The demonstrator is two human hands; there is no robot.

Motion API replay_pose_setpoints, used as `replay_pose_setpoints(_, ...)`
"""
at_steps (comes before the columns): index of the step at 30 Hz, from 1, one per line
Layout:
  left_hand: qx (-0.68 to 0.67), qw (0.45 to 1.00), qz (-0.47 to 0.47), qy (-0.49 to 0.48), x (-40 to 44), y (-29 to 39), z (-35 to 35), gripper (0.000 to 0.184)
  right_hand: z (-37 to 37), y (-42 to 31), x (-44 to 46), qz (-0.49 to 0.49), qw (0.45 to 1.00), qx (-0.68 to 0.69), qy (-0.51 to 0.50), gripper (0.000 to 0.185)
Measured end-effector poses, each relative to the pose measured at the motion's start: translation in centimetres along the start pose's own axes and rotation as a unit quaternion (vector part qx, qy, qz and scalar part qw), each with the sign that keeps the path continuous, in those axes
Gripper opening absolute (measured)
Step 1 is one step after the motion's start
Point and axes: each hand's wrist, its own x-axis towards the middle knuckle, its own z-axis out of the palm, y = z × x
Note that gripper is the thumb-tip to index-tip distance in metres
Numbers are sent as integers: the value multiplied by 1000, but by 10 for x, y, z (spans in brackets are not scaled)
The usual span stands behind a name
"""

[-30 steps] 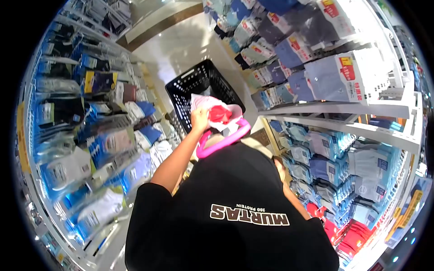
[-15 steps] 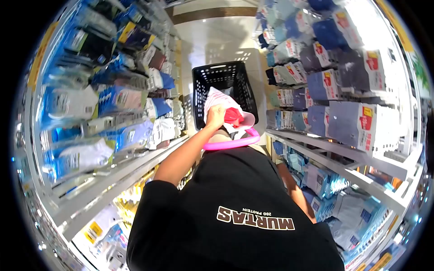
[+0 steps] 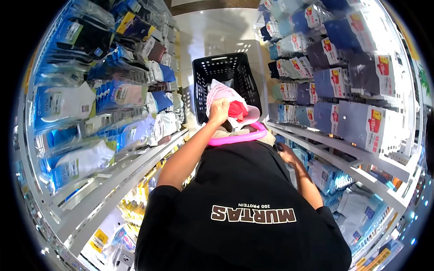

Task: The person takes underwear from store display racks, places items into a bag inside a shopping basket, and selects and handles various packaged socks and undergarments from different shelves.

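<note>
My left hand [image 3: 219, 112] is closed around the near edge of a pink, white and red bundle [image 3: 226, 92], which looks like soft fabric or packaging. The bundle sits over the near part of a black perforated shopping basket [image 3: 247, 81]. A bright pink curved tube [image 3: 239, 136], like a handle, crosses just in front of my waist. Low at my right side, my right hand [image 3: 286, 156] has its fingers curled by a small dark thing [image 3: 277, 147]. What that thing is I cannot make out.
Racks of packaged socks [image 3: 68, 101] line the left side. On the right, more racks carry hanging grey and blue packs [image 3: 357, 124] with red and yellow labels. White rails [image 3: 325, 147] edge both sides. Tiled floor [image 3: 217, 31] runs ahead between them.
My right hand has come up and forward at my side, so its fingers and the dark thing now show. My left hand still grips the bundle, slightly higher in view.
</note>
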Motion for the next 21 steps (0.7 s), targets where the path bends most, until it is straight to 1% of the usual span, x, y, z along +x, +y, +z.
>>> replay_pose_setpoints(1,-1,1000,8,5,0,-2,1,27,-22,-41,-23,-7,999,-15,-34,51)
replay_pose_setpoints(3,14,1000,11,2,1,3,-1,26,-32,-43,-35,76,988,117,-69,49)
replay_pose_setpoints(4,17,1000,10,-9,3,7,-1,27,-39,-46,-44,117,972,184,-85,48)
replay_pose_setpoints(5,-20,1000,-10,-20,2,9,-1,27,-45,-50,-51,145,960,216,-105,43)
replay_pose_setpoints(6,-56,997,-31,-31,0,19,-3,27,-46,-54,-53,165,944,274,-88,41)
replay_pose_setpoints(7,-59,997,-37,-21,3,15,0,28,-44,-54,-54,184,923,330,-73,39)
replay_pose_setpoints(8,-61,997,-45,-23,4,11,1,28,-46,-53,-57,202,899,385,-58,37)
replay_pose_setpoints(9,-65,997,-41,-21,2,19,-3,29,-35,1,-38,184,870,444,-111,43)
replay_pose_setpoints(11,-69,997,-37,-11,0,22,-4,29,-38,0,-36,176,791,577,-103,43)
replay_pose_setpoints(12,-76,994,-79,-15,1,16,-2,29,-37,-10,-36,172,743,639,-99,43)
replay_pose_setpoints(13,-82,994,-76,-10,1,10,0,29,-51,-61,-50,186,756,623,-76,49)
replay_pose_setpoints(14,-89,993,-72,-3,2,8,2,29,-55,-63,-44,190,765,612,-60,50)
replay_pose_setpoints(16,-79,993,-91,0,-2,27,0,29,-62,-57,-33,198,781,592,-25,51)
replay_pose_setpoints(17,-45,998,-42,25,-6,39,-1,28,-64,-53,-26,188,786,589,-13,51)
replay_pose_setpoints(18,-41,998,-34,30,-5,33,2,28,-63,-48,-18,178,791,585,-1,52)
replay_pose_setpoints(19,-36,998,-44,25,-7,42,2,27,-61,-37,-11,168,796,581,8,52)
replay_pose_setpoints(20,-30,998,-54,24,-9,50,0,27,-61,-28,-3,162,786,597,15,52)
replay_pose_setpoints(21,-53,996,-73,28,-10,55,1,27,-58,-13,7,155,775,612,16,52)
